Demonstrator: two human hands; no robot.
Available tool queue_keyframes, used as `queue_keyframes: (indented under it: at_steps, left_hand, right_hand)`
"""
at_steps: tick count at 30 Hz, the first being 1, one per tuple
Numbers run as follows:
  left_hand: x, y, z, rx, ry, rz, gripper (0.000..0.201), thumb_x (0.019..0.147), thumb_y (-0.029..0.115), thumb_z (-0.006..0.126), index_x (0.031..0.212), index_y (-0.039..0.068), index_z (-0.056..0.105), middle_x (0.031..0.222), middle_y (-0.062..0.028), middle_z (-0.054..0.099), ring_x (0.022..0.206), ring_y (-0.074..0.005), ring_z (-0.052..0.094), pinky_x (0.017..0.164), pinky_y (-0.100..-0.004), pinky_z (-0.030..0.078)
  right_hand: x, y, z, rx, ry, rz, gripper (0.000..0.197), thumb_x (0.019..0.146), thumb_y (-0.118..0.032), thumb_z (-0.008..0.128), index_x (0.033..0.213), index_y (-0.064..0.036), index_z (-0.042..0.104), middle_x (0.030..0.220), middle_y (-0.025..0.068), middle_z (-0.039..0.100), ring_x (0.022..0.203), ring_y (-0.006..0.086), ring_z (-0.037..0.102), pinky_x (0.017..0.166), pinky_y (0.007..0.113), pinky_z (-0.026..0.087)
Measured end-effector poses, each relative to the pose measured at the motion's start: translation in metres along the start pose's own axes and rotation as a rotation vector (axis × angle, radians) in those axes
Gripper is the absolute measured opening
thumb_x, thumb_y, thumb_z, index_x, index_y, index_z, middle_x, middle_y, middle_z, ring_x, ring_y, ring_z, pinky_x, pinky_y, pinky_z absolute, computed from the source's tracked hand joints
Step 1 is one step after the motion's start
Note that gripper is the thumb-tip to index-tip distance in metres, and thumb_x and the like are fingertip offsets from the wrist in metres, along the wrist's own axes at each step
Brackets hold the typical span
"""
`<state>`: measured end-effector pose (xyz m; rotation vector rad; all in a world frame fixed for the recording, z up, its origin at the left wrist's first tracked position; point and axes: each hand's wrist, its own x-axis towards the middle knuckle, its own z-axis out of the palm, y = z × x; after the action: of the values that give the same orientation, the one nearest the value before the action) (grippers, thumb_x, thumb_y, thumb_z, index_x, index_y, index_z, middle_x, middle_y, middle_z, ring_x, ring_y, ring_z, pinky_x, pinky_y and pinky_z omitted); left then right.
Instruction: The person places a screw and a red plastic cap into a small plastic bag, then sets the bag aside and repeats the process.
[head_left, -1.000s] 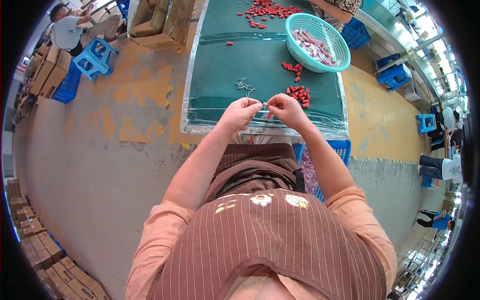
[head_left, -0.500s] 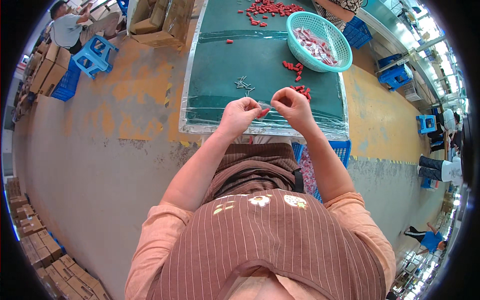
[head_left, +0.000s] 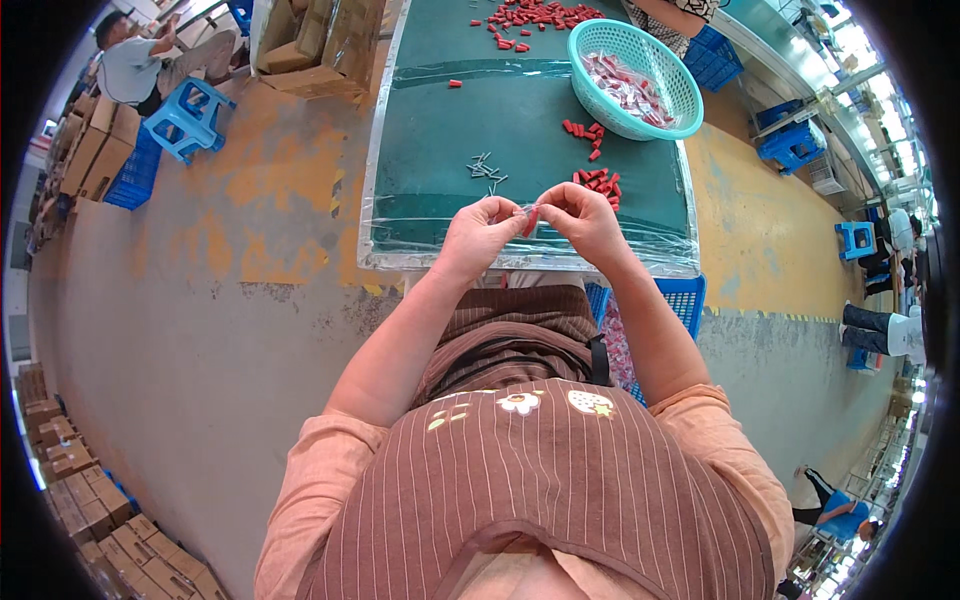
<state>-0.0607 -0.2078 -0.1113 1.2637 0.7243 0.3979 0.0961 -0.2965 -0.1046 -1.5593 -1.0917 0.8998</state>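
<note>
Above the near edge of the green-topped table (head_left: 440, 140), my two hands meet at a small clear plastic bag with a red piece (head_left: 530, 224) in it. My left hand (head_left: 482, 232) pinches the bag from the left. The thumb and forefinger of my right hand (head_left: 582, 220) pinch its upper right edge. Just beyond my left hand lie several thin grey metal pins (head_left: 487, 172), perhaps screws. Beside my right hand is a small heap of red cylindrical pieces (head_left: 604, 186), with more red pieces (head_left: 584, 131) farther off.
A turquoise basket (head_left: 590, 95) holding filled clear bags stands at the table's right. A larger red heap (head_left: 545, 15) lies at the far end, near another person's arm (head_left: 672, 15). Below the table is a blue crate (head_left: 683, 302). Cartons (head_left: 315, 75) and a blue stool (head_left: 190, 118) stand left.
My right hand has moved slightly left and down, closer to my left hand. The red piece now hangs more upright between them.
</note>
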Motion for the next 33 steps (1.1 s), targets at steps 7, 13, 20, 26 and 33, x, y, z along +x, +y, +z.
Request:
queue_keyframes:
  at_steps: [7,13,20,26,33]
  left_hand:
    - [-0.003,-0.005,-0.002,-0.133,0.014,0.112,0.013,0.086,0.019,0.064,0.090,0.007,0.060,0.069,0.0042,0.056,0.048,0.0003,0.039,0.040,-0.0150,0.028]
    - [-0.002,-0.005,-0.001,-0.148,0.046,0.131,0.009,0.086,0.015,0.064,0.088,0.007,0.062,0.065,0.0056,0.053,0.047,-0.0002,0.038,0.039,-0.0155,0.028]
    - [-0.001,0.000,-0.004,-0.203,0.045,0.119,0.006,0.085,0.010,0.064,0.087,0.004,0.062,0.071,0.0047,0.057,0.064,-0.0006,0.046,0.057,-0.0166,0.036]
    - [0.000,0.018,0.013,-0.079,0.012,0.130,0.007,0.085,0.010,0.063,0.088,0.003,0.063,0.073,0.0035,0.058,0.064,-0.0016,0.047,0.056,-0.0167,0.035]
    - [-0.002,0.002,0.017,0.037,0.095,0.126,0.006,0.083,0.010,0.066,0.083,0.006,0.062,0.064,0.0064,0.051,0.049,-0.0005,0.038,0.041,-0.0175,0.026]
  right_hand:
    - [-0.004,-0.006,0.001,0.031,0.038,-0.010,0.008,0.084,-0.006,0.060,0.086,0.0011,0.061,0.076,-0.0004,0.060,0.070,0.0043,0.053,0.061,0.020,0.043]
    - [-0.004,-0.002,0.001,0.054,0.034,-0.028,0.005,0.082,-0.005,0.060,0.084,0.0004,0.060,0.073,-0.0022,0.057,0.066,0.0029,0.049,0.058,0.019,0.041]
    - [-0.003,-0.008,-0.001,0.078,-0.031,-0.022,0.008,0.084,-0.002,0.059,0.091,0.0006,0.058,0.081,-0.0007,0.058,0.073,0.0035,0.053,0.065,0.018,0.042]
    - [-0.004,-0.017,-0.006,0.004,0.025,-0.063,0.008,0.081,-0.008,0.063,0.083,0.0001,0.062,0.074,0.0013,0.061,0.066,0.0051,0.053,0.057,0.022,0.043]
    - [-0.016,-0.007,-0.007,-0.179,0.105,-0.295,0.014,0.076,-0.011,0.066,0.083,0.0002,0.061,0.076,0.0109,0.059,0.070,0.0197,0.059,0.063,0.031,0.047]
